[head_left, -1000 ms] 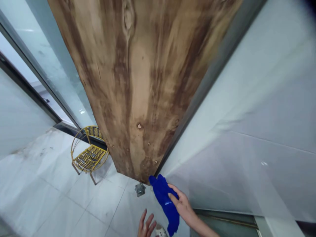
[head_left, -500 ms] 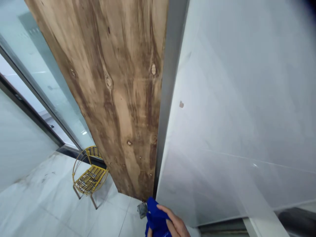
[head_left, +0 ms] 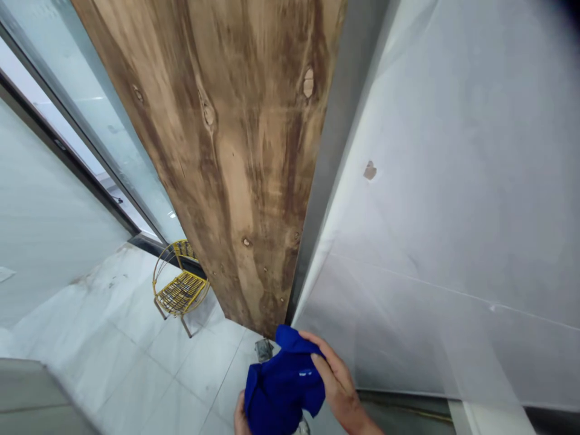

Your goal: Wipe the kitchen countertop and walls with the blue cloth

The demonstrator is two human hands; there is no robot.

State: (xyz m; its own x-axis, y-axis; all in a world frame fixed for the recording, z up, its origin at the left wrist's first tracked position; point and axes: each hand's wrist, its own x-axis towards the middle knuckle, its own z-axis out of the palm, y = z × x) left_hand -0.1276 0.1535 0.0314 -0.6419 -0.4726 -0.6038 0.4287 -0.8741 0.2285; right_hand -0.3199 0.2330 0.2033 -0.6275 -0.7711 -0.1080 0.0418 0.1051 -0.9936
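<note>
A bright blue cloth (head_left: 283,389) is bunched up at the bottom middle, just in front of the foot of a tall brown wooden door (head_left: 244,157). My right hand (head_left: 338,386) grips the cloth's right side with fingers curled over it. Only the edge of my left hand (head_left: 240,417) shows, under the cloth's lower left, its fingers hidden behind the fabric. The cloth is close to the grey metal door frame (head_left: 326,181) and the white wall (head_left: 453,211).
A small yellow wire chair (head_left: 180,290) stands on the pale tiled floor (head_left: 113,350) left of the door. A small metal floor fitting (head_left: 263,349) sits at the door's foot. Glass panels with dark frames (head_left: 81,151) run along the left.
The blue cloth went from hanging long in my right hand to bunched between both hands. My left hand moved from open below it to beneath the cloth. The view shifted slightly.
</note>
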